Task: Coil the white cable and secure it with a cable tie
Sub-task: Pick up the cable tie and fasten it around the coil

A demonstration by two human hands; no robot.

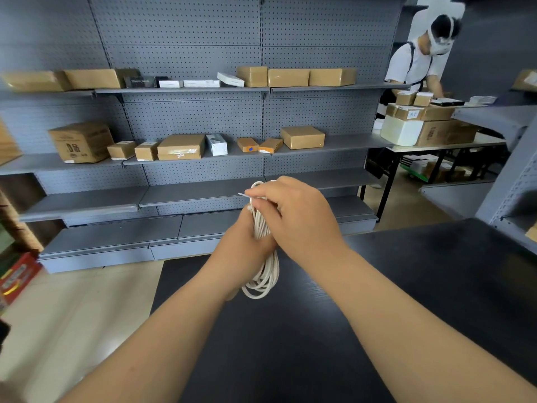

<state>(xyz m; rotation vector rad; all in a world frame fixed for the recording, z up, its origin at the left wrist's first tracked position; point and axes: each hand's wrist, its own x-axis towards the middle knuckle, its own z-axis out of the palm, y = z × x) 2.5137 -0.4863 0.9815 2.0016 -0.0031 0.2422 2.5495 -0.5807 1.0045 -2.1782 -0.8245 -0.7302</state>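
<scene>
The coiling is looking finished; the step in hand is the tying. The cable (pixel 263 282) is sitting as a bunch of white loops held in the air above the black worktop (pixel 406 286), near the middle of the view. Its lower loops are hanging free toward 6 o'clock and its top bend is peeking out at 12 o'clock above the hands.

The left hand (pixel 244 242) is gripping the bundle round its middle, squeezing the loops together. The right hand (pixel 302 219) is lying across the upper part of the coil. Its fingers (pixel 261 197) are pinching a thin pale tie (pixel 243 195), whose tip is sticking out toward 9 o'clock. Whether the tie is already going round the bundle is hidden behind the hands.

Judging from this, the next move is asking the right hand to bring the tie round the gathered loops just above the left hand's grip. It would then close the tie snugly, while the left hand is clamping the loops so none are slipping out.

Beyond the worktop, at 12 o'clock, grey shelves (pixel 203 196) are carrying cardboard boxes (pixel 180 146). At 2 o'clock another person (pixel 418 62) is bending over a table of parcels.
</scene>
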